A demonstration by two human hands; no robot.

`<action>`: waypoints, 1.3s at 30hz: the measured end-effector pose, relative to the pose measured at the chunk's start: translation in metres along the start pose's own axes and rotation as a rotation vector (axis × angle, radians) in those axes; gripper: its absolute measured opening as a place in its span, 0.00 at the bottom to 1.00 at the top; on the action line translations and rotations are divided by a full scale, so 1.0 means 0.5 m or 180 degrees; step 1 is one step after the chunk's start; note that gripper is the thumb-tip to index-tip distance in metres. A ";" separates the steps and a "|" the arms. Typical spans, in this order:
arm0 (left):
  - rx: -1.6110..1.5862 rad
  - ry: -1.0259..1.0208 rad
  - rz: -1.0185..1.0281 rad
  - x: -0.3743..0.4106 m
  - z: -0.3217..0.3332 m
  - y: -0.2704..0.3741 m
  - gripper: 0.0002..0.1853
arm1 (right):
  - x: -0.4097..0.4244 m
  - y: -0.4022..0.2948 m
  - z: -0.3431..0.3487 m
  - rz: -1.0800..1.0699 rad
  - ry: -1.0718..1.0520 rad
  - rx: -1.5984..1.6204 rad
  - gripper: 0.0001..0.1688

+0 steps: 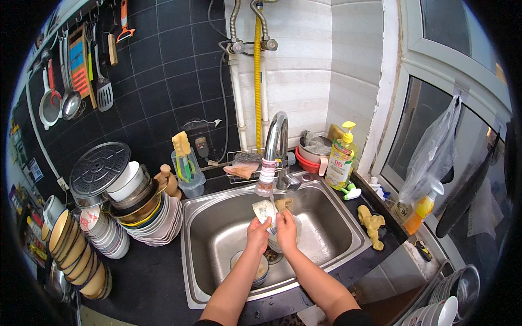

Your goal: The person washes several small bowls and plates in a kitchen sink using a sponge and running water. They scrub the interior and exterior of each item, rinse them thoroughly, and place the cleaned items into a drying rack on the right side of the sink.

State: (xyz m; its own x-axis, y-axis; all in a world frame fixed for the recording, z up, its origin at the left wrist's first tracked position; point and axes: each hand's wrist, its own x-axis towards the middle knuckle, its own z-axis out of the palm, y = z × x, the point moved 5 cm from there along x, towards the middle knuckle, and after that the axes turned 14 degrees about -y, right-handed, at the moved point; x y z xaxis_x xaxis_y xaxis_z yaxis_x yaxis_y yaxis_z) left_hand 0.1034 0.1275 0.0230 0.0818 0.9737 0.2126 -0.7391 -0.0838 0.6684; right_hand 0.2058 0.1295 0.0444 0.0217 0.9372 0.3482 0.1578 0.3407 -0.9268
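Below the running faucet [279, 134], my left hand [257, 235] pinches a small white dish [266, 210] with a printed pattern. My right hand [287, 230] is right beside it, its fingers at the dish's edge and around a tan cloth [284, 203]. My fingers partly hide both things, so the dish's full shape does not show. Under my hands, a clear or pale bowl [301, 232] sits in the stainless steel sink [220, 212] near the drain [271, 256]. A second bowl [261, 279] with a blue rim rests at the front, partly behind my left forearm.
Stacked plates and pots [155, 228] stand left of the sink, beside nested tan bowls [77, 261]. A dish soap bottle [341, 159] and a crumpled yellowish cloth [372, 226] are on the right. Metal bowls [461, 285] stand at lower right. Utensils [105, 95] hang on the left wall.
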 end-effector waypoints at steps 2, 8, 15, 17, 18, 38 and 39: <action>0.0077 -0.0011 -0.0005 -0.002 0.000 0.002 0.13 | -0.002 -0.005 0.001 0.0178 -0.0195 0.0072 0.19; 0.0318 -0.0175 -0.0308 0.001 0.001 0.026 0.15 | -0.004 -0.052 0.007 -0.0374 -0.0616 -0.0098 0.14; 0.0621 0.0114 -0.0713 -0.012 -0.040 0.002 0.14 | 0.029 -0.138 0.028 -0.1309 -0.1396 -0.1510 0.17; 0.0614 -0.0246 -0.0840 -0.011 -0.029 0.004 0.13 | 0.066 -0.145 0.022 -0.1209 -0.1414 -0.1664 0.16; 0.0627 -0.0386 -0.0864 -0.013 -0.028 0.012 0.13 | 0.091 -0.137 0.028 -0.1093 -0.1517 -0.1831 0.16; 0.0129 -0.0513 -0.0566 -0.022 0.041 0.027 0.11 | 0.161 0.003 0.015 0.0188 -0.1999 -0.1370 0.17; 0.0158 -0.0522 -0.0589 -0.019 0.039 0.022 0.12 | 0.175 0.032 0.008 -0.0045 -0.2010 -0.1279 0.17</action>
State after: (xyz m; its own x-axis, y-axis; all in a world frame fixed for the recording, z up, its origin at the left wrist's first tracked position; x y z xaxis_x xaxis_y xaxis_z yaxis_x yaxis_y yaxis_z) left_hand 0.1076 0.1130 0.0422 0.3231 0.9264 0.1935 -0.6680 0.0784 0.7400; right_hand 0.2061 0.2174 0.0594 -0.5349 0.8389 0.1006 0.5049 0.4128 -0.7581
